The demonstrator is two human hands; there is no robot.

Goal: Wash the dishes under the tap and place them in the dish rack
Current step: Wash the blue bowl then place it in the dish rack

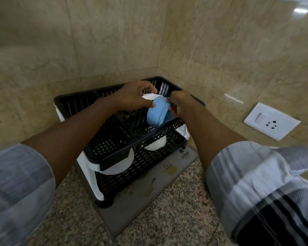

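Presently, the left hand (134, 94) grips the light blue round ceramic bowl (160, 112) at its ten o'clock edge, thumb pressed on the outer wall. The bowl stands tilted on its side in the upper tier of the black slotted plastic two-tier dish rack (114, 148), against the front rail. The right hand (182, 105) closes on the bowl's rim at two o'clock. White round dishes (156, 144) sit in the lower tier, at six o'clock of the bowl. The rack stands on a grey rectangular drying mat (149, 201) on the speckled granite table (181, 219). At three o'clock, a white wall socket plate (271, 120) is set in the beige tiles.
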